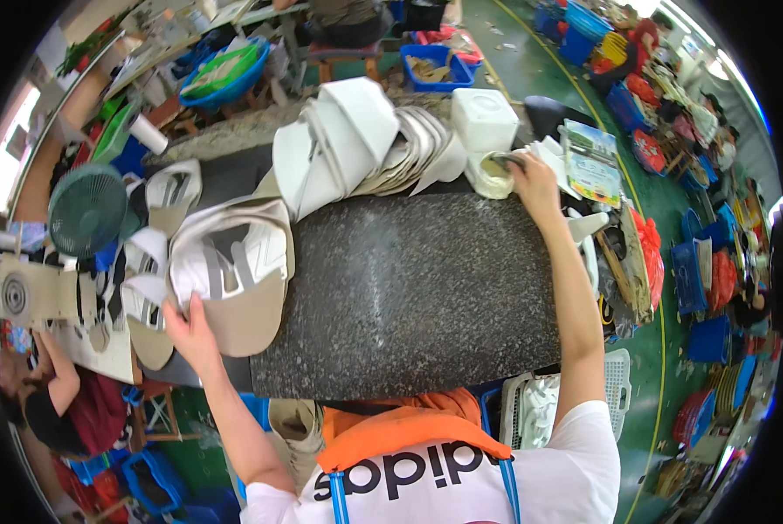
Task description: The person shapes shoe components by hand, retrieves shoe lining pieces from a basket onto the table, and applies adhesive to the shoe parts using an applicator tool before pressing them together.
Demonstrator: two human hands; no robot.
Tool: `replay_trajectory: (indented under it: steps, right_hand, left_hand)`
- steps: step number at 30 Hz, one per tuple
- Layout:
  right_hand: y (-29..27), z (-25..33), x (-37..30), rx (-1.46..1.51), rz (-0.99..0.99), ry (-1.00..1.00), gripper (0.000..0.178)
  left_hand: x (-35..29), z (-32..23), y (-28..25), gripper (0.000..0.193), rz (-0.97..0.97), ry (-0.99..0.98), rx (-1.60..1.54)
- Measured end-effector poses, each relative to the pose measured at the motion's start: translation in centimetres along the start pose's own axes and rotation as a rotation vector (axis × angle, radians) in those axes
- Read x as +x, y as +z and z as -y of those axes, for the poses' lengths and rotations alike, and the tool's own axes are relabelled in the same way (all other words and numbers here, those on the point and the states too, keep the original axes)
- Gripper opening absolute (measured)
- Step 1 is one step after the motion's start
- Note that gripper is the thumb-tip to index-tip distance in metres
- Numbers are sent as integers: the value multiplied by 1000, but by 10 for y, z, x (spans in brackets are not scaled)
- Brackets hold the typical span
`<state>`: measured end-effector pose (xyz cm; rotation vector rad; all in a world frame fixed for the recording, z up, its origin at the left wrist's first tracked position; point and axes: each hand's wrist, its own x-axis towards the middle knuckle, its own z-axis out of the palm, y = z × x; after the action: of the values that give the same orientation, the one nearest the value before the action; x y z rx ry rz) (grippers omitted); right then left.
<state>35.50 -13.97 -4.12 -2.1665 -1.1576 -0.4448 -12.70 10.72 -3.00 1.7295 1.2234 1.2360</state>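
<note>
On the left side of the table, my left hand grips the edge of a cap with a beige brim and a white inside with grey strips. The cap lies with its inside facing up. At the far right, my right hand reaches to a small white pot. Its fingers are closed at the rim on something dark, too small to make out. Several similar caps lie just left of my left hand. White cap panels and a row of nested beige-and-white brims stand along the far edge.
The dark speckled tabletop lies between my arms. A white plastic jug stands behind the pot, with a printed booklet to its right. At left are a green fan, a sewing machine and a co-worker.
</note>
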Motion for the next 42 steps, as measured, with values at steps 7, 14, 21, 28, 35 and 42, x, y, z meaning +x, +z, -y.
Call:
replay_trajectory:
  steps: [7, 14, 21, 28, 35, 42]
  right_hand:
    - [-21, 8, -11, 33, 40, 40, 19]
    - [-20, 14, -9, 24, 69, 39, 19]
    - [-17, 23, -5, -24, 61, 9, 20]
    - [-31, 30, -23, -355, -26, -48, 30]
    - [-50, 152, -59, 989, 578, 599, 28]
    - [30, 197, -75, 709, 425, -181, 22]
  left_hand:
    - [12, 69, -13, 42, 340, -657, -720]
    - [-27, -38, -27, 57, 429, -424, -1079]
    - [-36, 24, 39, 52, 786, -320, -714]
    - [-43, -19, 130, 66, 1176, -475, -530]
    - [-85, 7, 111, 63, 1047, -684, -886]
    - [-78, -6, 115, 58, 1098, -729, -845]
